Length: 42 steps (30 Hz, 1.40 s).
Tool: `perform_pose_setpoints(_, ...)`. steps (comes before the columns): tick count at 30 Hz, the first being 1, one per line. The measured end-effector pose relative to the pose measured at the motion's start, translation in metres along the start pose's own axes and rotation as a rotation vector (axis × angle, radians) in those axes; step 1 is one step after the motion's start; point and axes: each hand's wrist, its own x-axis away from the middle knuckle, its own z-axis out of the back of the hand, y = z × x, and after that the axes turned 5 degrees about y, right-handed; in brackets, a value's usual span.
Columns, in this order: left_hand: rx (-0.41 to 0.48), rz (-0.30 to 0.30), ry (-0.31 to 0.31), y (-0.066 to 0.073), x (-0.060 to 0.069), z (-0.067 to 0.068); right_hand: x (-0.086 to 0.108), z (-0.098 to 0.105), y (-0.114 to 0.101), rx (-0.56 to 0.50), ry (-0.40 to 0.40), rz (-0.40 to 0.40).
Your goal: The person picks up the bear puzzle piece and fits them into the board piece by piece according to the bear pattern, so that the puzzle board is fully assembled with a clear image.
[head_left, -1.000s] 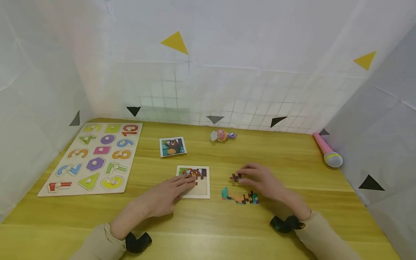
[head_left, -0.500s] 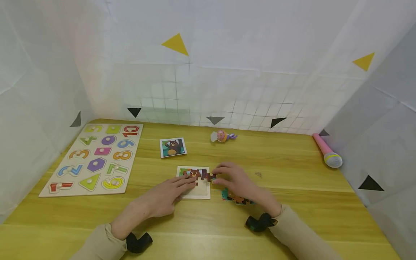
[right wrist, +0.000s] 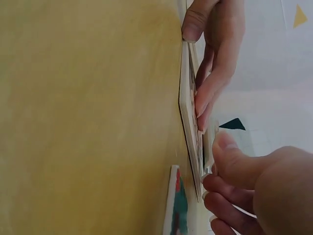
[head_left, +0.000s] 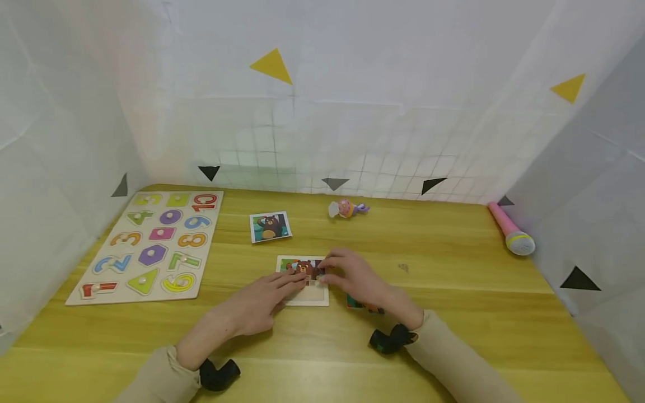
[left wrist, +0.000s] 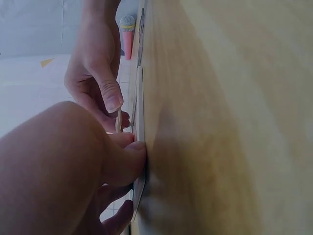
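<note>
My left hand [head_left: 252, 305] rests extended fingers on the small puzzle board [head_left: 313, 295], its thumb at the near edge of the board in the right wrist view. Bear-picture pieces fill the upper part of the board; bare wood shows below. Over the board's right side, my right hand [head_left: 359, 279] pinches a puzzle piece [left wrist: 119, 120] between thumb and fingers, seen edge-on and tilted up in the left wrist view. Loose puzzle pieces [head_left: 355, 302] lie right of the board, partly hidden under the right hand and wrist. One teal and red piece [right wrist: 179, 208] shows in the right wrist view.
A bear picture card [head_left: 271, 226] lies behind the board. Far left is a number and shape peg board [head_left: 151, 238]. A small pink and purple toy [head_left: 346, 209] sits at the back, and a pink microphone [head_left: 510, 228] lies at the far right.
My right hand has carried the puzzle piece leftward from the loose pieces to the board's right side. The left hand has stayed on the board.
</note>
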Motion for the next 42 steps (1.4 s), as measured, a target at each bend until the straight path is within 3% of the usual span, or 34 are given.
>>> perform_pose_setpoints(9,0.004,0.039,0.009,-0.0005,0.0000,-0.0027,0.0018,-0.0030,0.0020,-0.017,-0.013,0.042)
perform_pose_setpoints(17,-0.044,-0.014,0.017,-0.0012,0.0006,-0.0034,0.0017,-0.0066,0.0033,-0.020,0.000,0.031)
perform_pose_setpoints(33,-0.065,-0.016,0.026,-0.0001,-0.0004,-0.0038,0.0024,-0.0085,0.0036,-0.026,0.007,0.007)
perform_pose_setpoints(39,-0.040,-0.030,0.082,-0.0007,-0.0008,-0.0047,0.0023,-0.0073,0.0017,-0.035,0.015,-0.006)
perform_pose_setpoints(42,-0.045,-0.032,0.072,-0.0007,-0.0012,-0.0053,0.0022,-0.0067,0.0008,-0.033,0.014,-0.007)
